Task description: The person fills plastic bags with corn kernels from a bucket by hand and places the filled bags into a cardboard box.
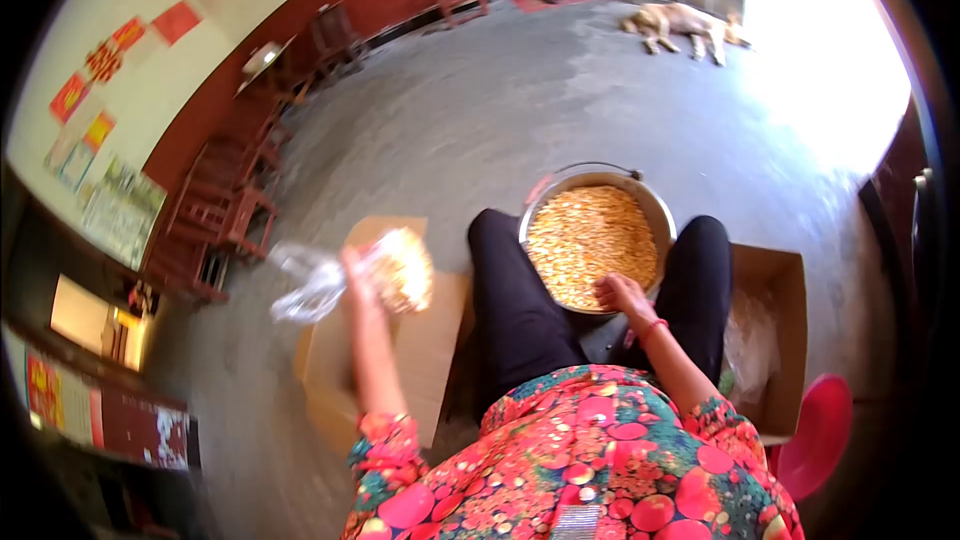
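My left hand [361, 278] is closed around the neck of a clear plastic bag [406, 272], out to my left. The bag's full end bulges with small pale-yellow pieces, and its loose end trails left of my wrist. Between my knees stands a metal bucket [662, 220] nearly filled with small yellow-orange pieces [590, 235] that look like kernels. At the bucket's near right rim is my right hand [622, 294], just over the pieces. Its fingers are curled together, and what they hold, if anything, is hidden.
Under the bag lies an opened cardboard box [425, 350]. Another cardboard box [790, 340] with clear plastic inside stands by my right leg, near a pink-red basin [818, 435]. Wooden chairs [215, 205] line the left wall. A dog [690, 25] lies on the floor ahead.
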A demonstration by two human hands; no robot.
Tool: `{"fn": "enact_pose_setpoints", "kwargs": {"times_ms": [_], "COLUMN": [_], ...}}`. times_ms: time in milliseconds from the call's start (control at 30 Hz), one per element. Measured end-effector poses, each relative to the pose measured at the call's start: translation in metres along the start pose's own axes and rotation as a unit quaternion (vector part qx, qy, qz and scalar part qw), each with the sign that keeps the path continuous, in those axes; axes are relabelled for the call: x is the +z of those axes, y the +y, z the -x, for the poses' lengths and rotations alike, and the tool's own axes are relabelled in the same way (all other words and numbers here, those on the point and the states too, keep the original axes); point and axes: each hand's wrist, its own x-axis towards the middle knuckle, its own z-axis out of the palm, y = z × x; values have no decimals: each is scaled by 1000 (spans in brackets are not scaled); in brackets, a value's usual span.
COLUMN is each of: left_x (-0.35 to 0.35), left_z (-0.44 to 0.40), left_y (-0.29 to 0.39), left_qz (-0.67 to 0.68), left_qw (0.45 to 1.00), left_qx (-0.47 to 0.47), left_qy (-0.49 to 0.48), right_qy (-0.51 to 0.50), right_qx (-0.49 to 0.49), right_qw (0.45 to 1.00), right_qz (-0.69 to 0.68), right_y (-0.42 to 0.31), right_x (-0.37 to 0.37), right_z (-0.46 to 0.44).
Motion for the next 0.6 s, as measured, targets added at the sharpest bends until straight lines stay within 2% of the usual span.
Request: {"fn": "enact_pose_setpoints", "kwargs": {"times_ms": [67,100,233,400,600], "left_x": [-39,-73,-142,-178,-184], "left_z": [-4,-16,-20,-16,-10], "left_y": [0,-14,-45,-87,-115], "left_qz": [15,29,-36,-125,-189], "left_qw": [998,997,989,969,948], "left_qx": [-61,-76,-142,-213,-254], "left_qy": [14,-9,3,1,-30], "right_qy": [-8,-11,2,15,3], "right_qx": [-14,-25,-29,-58,-62], "right_qw": [1000,999,999,994,988], "right_qz": [13,20,36,88,139], "right_y": [7,8,10,9,3], "right_x": [-1,0,4,7,7], "right_z": [-4,-3,-5,0,4]}}
